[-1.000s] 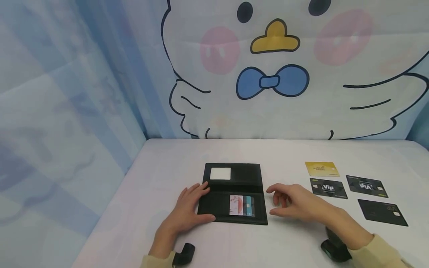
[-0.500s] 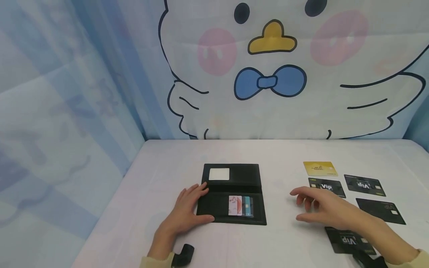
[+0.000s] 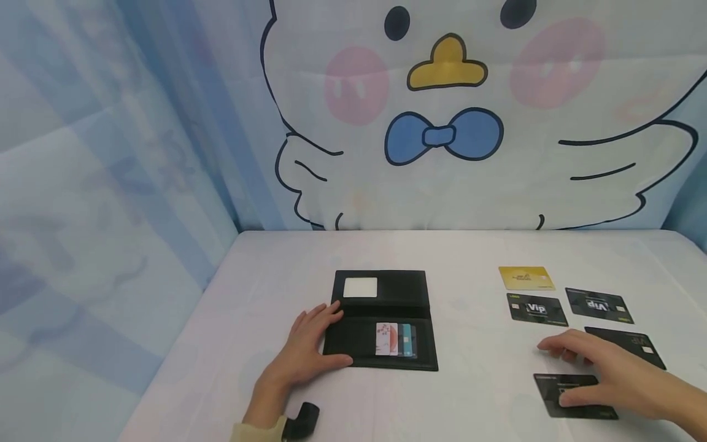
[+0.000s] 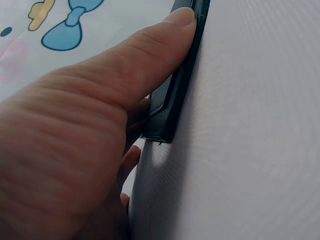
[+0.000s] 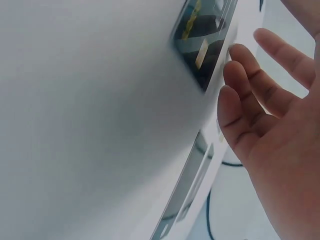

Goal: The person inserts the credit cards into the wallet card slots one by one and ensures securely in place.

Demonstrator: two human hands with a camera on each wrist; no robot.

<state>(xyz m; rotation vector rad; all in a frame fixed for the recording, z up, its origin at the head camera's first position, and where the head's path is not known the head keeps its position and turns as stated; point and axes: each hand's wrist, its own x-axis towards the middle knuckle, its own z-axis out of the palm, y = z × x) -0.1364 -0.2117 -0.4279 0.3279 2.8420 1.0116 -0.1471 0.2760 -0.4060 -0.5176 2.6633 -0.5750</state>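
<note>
A black wallet (image 3: 353, 337) lies unfolded on the table. A pink floral card (image 3: 386, 339) and a blue card (image 3: 407, 341) show side by side on its near half, and a white rectangle (image 3: 361, 287) on the far half. My left hand (image 3: 306, 347) rests on the wallet's left side; in the left wrist view the thumb (image 4: 155, 45) lies along its edge. My right hand (image 3: 618, 374) hovers with loosely bent fingers and holds nothing. Its thumb is over the nearest black card (image 3: 551, 396); contact is unclear. The right wrist view shows a glossy dark card (image 5: 200, 42) beyond the fingertips.
Right of the wallet lie a gold card (image 3: 526, 278), a black VIP card (image 3: 525, 312), another VIP card (image 3: 599, 304) and a plain black card (image 3: 624, 341) partly behind my right hand. A printed cloth (image 3: 442, 190) hangs behind the table.
My right hand has moved away from the wallet, rightward and nearer to me, to the nearest black card, which its arm covered at first. My left hand stays on the wallet.
</note>
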